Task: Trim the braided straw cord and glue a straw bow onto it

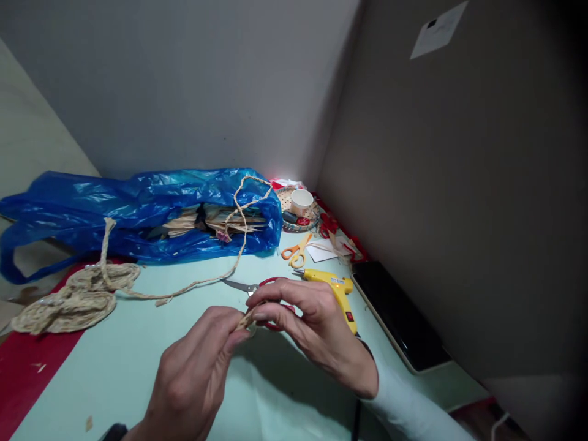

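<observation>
Between my hands is a small piece of braided straw [246,320], mostly covered by the fingers. My left hand [193,367] pinches its left end between thumb and fingers. From the other side, my right hand [307,312] closes on it with thumb and fingertips. Red-handled scissors [243,285] lie just behind the hands, their handles partly hidden by the right one. A yellow glue gun [329,283] rests beyond the right wrist, nozzle pointing left.
Coiled straw braid pieces [68,300] lie at the left; a long braided cord [193,285] trails across a blue plastic bag [114,202] of dried stalks. Orange-handled scissors [297,252], a woven tray [285,195] with a white cup [302,201], and a black-screened device [397,312] are further right.
</observation>
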`<action>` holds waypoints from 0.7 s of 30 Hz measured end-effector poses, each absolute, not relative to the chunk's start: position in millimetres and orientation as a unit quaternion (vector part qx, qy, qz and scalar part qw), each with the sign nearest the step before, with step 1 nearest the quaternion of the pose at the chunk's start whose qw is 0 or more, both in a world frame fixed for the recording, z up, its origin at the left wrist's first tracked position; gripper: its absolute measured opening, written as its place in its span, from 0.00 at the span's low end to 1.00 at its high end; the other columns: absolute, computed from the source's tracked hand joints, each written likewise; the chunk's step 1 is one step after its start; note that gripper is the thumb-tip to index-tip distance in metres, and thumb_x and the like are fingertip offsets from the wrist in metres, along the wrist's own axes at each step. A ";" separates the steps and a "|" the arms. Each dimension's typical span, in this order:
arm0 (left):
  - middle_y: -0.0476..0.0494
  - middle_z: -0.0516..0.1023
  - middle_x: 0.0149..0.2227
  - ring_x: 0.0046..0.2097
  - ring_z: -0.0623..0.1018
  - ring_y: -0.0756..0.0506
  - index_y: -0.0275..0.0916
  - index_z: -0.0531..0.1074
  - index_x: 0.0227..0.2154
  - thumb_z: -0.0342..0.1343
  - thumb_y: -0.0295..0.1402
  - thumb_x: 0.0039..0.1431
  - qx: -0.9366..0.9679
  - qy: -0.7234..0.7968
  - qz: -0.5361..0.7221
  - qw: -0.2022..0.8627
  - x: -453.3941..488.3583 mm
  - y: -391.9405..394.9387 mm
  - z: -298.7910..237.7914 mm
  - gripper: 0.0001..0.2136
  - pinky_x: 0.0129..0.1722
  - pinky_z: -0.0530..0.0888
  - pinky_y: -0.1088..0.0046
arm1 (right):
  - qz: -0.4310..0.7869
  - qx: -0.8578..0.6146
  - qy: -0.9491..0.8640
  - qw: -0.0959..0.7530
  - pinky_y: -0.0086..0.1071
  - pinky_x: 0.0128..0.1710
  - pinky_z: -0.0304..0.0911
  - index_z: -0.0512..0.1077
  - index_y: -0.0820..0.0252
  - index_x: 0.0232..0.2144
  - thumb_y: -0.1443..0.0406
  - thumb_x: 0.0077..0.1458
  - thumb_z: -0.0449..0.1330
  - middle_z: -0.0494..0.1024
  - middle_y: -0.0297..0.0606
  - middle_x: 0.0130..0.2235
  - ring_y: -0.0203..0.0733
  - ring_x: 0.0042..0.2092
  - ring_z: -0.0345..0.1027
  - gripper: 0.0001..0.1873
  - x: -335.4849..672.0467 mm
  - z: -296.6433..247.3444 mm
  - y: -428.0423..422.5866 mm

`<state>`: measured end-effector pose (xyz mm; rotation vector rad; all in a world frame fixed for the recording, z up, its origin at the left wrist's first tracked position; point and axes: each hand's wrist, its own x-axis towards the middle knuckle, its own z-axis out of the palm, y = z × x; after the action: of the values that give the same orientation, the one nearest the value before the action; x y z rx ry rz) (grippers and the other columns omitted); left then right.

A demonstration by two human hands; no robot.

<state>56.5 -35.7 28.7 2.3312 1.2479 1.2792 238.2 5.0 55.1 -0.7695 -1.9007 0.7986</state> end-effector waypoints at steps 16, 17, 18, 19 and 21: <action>0.55 0.77 0.26 0.27 0.76 0.51 0.47 0.75 0.32 0.51 0.27 0.65 0.730 0.487 0.449 0.165 55.8 -41.3 29.8 0.10 0.30 0.69 0.78 | 0.512 -0.292 -0.674 0.445 0.27 0.34 0.64 0.75 0.61 0.33 0.62 0.59 0.65 0.77 0.33 0.30 0.34 0.32 0.70 0.07 231.3 55.5 5.5; 0.55 0.77 0.26 0.26 0.75 0.51 0.48 0.76 0.32 0.51 0.31 0.66 0.706 0.503 0.451 0.211 56.6 -41.5 32.2 0.10 0.28 0.68 0.78 | 0.537 -0.290 -0.660 0.437 0.27 0.34 0.64 0.75 0.61 0.32 0.62 0.60 0.64 0.77 0.33 0.29 0.34 0.32 0.70 0.08 231.1 55.0 6.2; 0.55 0.77 0.24 0.23 0.73 0.50 0.49 0.77 0.33 0.49 0.36 0.67 0.676 0.523 0.450 0.259 57.0 -41.6 34.4 0.11 0.25 0.67 0.77 | 0.568 -0.287 -0.639 0.433 0.27 0.34 0.64 0.75 0.61 0.32 0.62 0.61 0.63 0.77 0.33 0.29 0.34 0.32 0.70 0.09 231.2 54.3 7.2; 0.56 0.77 0.23 0.21 0.69 0.51 0.50 0.77 0.37 0.48 0.40 0.68 0.644 0.542 0.444 0.306 56.9 -41.6 36.1 0.12 0.22 0.66 0.76 | 0.599 -0.284 -0.613 0.431 0.27 0.34 0.64 0.75 0.61 0.32 0.61 0.61 0.63 0.76 0.32 0.28 0.33 0.31 0.70 0.08 231.6 53.5 8.5; 0.56 0.79 0.26 0.20 0.68 0.51 0.51 0.75 0.46 0.46 0.47 0.67 0.590 0.570 0.438 0.368 55.3 -41.3 37.1 0.15 0.20 0.66 0.76 | 0.641 -0.290 -0.563 0.434 0.25 0.31 0.62 0.74 0.61 0.32 0.60 0.59 0.64 0.75 0.31 0.27 0.31 0.29 0.67 0.09 232.9 51.9 11.4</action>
<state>55.3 -41.3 37.1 1.5149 1.4633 1.1252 232.9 11.4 51.9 -0.7212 -1.4032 1.5968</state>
